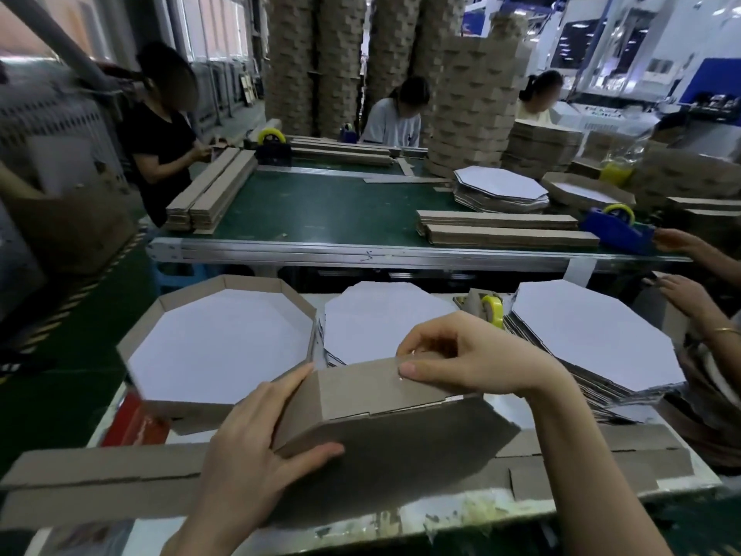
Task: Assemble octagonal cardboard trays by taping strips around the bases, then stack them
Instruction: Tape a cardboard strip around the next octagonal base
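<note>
Along the near table [401, 511] edge: flat strips [100, 475] laid crosswise. Over them, half-made tray [393, 439] tilted up, brown underside toward the camera. Gripped at its left corner by left hand [260, 447], thumb on the base, fingers along the wall. Pinched at the top edge of its strip [361, 389] by right hand [473, 355], thumb flat outside, fingers curled over. Behind: finished tray [216, 339] at left, base stack [381, 315] in the middle, second base stack [593, 339] at right, yellow tape roll [492, 311] between the two. Farther off, green table [320, 210] with blue tape dispenser [617, 230].

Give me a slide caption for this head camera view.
Left hand and right hand hold a cardboard strip around a base beside a finished tray.
</note>
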Available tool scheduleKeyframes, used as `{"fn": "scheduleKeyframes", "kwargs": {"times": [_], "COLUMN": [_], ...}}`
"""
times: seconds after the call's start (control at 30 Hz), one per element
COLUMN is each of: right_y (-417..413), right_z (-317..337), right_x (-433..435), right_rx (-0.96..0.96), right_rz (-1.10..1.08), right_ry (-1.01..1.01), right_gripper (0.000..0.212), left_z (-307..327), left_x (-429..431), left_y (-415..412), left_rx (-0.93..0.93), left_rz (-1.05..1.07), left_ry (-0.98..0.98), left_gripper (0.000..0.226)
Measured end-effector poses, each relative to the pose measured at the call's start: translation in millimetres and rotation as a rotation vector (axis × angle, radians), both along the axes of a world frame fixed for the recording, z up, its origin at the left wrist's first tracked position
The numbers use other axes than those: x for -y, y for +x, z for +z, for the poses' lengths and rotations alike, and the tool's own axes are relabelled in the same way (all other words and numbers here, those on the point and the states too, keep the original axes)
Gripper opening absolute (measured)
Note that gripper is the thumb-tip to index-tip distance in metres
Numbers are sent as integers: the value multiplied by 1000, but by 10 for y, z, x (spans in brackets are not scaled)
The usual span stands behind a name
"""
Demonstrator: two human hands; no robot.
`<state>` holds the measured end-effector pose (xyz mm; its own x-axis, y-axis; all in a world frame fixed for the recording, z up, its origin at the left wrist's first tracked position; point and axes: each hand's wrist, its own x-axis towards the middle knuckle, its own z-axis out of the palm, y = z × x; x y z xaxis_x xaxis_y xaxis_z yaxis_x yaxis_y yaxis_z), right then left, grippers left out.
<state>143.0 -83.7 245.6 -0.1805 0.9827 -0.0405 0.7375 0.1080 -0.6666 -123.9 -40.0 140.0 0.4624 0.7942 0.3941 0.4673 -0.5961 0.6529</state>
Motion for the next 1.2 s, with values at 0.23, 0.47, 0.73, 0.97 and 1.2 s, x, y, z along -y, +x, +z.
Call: {"fn": "scheduleKeyframes", "kwargs": {"times": [0.23, 0.47, 0.73, 0.97, 1.2], "right_y": [-84, 4, -26, -56, -18], "right_z": [-129, -250, -293, -321, -346], "right_x": [4, 151, 264, 270, 296], "right_rx": [-43, -46, -154, -193, -194], "right_rz": [24, -136, -203, -201, -203], "right_ry": [18, 16, 67, 121, 63], "right_gripper": [4, 23, 17, 20, 21], "left_z": [234, 292, 306, 312, 303], "left_x": [88, 118, 137, 137, 164], "left_y": [146, 256, 255, 238, 270], "left_rx": [-103, -89, -118, -138, -113], "left_rz": [-44, -154, -172, -184, -174], "left_ry": [223, 351, 358, 363, 412], "left_gripper": [85, 46, 48, 46, 35]}}
